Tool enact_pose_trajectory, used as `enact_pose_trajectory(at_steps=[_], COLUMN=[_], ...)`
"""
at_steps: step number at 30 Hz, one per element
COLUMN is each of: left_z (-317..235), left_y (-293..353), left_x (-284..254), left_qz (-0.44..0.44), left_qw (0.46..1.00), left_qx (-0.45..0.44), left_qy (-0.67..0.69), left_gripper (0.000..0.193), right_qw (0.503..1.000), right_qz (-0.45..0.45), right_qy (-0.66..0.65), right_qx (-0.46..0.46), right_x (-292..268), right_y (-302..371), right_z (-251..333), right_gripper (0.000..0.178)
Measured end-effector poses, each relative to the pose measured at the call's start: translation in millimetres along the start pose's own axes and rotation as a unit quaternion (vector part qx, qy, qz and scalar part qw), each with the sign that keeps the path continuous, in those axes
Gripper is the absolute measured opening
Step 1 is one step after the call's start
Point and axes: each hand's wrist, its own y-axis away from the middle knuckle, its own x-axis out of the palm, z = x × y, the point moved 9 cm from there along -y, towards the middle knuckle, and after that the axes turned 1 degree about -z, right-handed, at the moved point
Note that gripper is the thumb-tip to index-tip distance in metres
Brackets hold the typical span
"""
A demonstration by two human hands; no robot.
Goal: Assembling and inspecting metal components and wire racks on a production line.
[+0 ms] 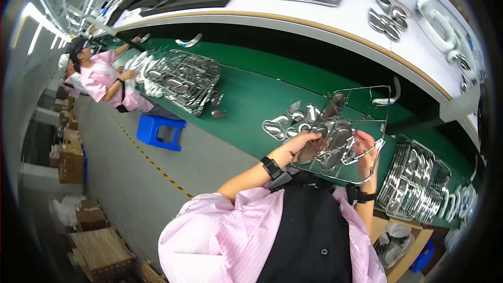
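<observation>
In front of me a wire rack [373, 120], tilted up over the green bench, bears several mirror-like rounded plates. My left hand [301, 144] reaches the rack's left side and closes on a shiny rounded plate [308, 153] with its thumb and fingers. Behind the wires at the right side, my right hand [366, 148] has its fingers bent round a shiny chrome piece [350, 153]. Wires and plates partly cover those fingertips. Just beyond my left hand lie several loose shiny plates [275, 128] on the bench.
Stacked racks [414, 178] with shiny plates stand at my right, another rack pile [186, 76] farther left. A co-worker [99, 76] in pink works at the bench's far end, near a blue stool [160, 132]. A raised white shelf [367, 42] runs above the bench.
</observation>
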Motion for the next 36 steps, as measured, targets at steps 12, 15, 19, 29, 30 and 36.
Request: enact_pose_trajectory(at_steps=[12,15,19,29,30,36], left_z=[-3.4,-10.6,-29.8,-56.7,-56.0,-32.6], left_y=[11.5,17.8,21.4,27.2,29.9,26.6], left_x=[5.6,15.0,30.0,11.3,11.1,-1.5], left_qz=[-0.038,-0.056,-0.053,-0.104,-0.109,-0.139], left_qw=[0.992,0.988,0.979,0.960,0.958,0.979], left_qx=[-0.011,0.001,0.088,0.213,0.216,0.090], left_qy=[-0.116,-0.145,-0.178,-0.147,-0.153,-0.117], left_gripper=[0.025,0.026,0.025,0.025,0.026,0.030], right_qw=[0.992,0.984,0.963,0.966,0.974,0.981], right_qz=[0.057,0.089,-0.028,0.013,0.026,0.072], right_qy=[-0.107,-0.142,-0.257,-0.213,-0.175,-0.110], right_qx=[0.038,-0.054,0.072,0.143,0.142,0.143], right_x=[50.1,42.3,43.5,46.7,51.3,66.3], right_y=[-2.4,4.2,16.4,33.6,34.9,30.1], right_z=[-1.5,11.1,6.0,-19.2,-19.2,-27.2], right_gripper=[0.043,0.031,0.016,0.035,0.040,0.037])
